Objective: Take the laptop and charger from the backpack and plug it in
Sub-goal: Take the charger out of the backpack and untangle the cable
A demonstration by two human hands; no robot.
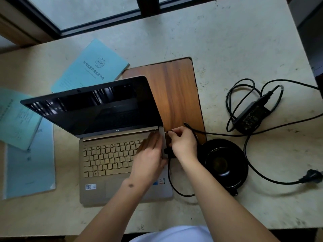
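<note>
My right grip (181, 142) pinches the charger cable's plug (169, 132) against the open laptop (111, 154)'s right edge. My left grip (150, 158) lies flat, fingers straight, on the keyboard's right side. The charger brick (251, 116) sits well right on the surface (227, 41).

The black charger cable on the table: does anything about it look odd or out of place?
Somewhat. The black charger cable sprawls in loose tangled loops around the black power brick, and its black wall plug lies loose on the pale stone table, in no socket.
</note>
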